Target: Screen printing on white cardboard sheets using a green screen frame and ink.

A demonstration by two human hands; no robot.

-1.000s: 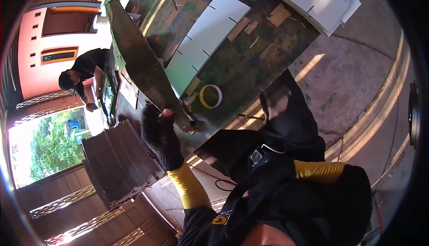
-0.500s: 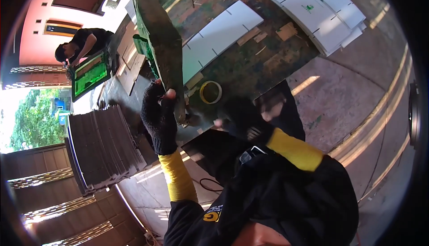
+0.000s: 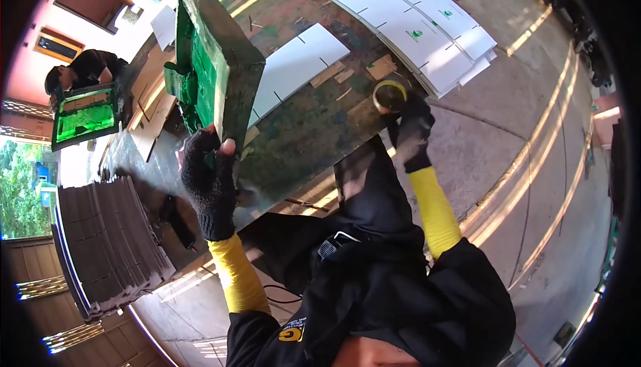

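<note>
My left hand, in a black fingerless glove, is closed on the near end of a screen-printing frame. The frame stands tilted up on its edge, with its green-inked inside facing left. A green-smeared piece juts from that side; its kind is unclear. Off to the right, past the table's near edge, my gloved right hand grips a roll of tape. Beyond the frame, a white slotted sheet lies on the stained table.
White sheets with green prints are stacked at the table's far right. Cardboard scraps lie before them. A brown cardboard stack stands at left. Further back, another person bends over a second green printing frame.
My right hand has moved right and picked the tape roll up off the table. The frame in my left hand has turned, showing more of its green inside. The head view has shifted.
</note>
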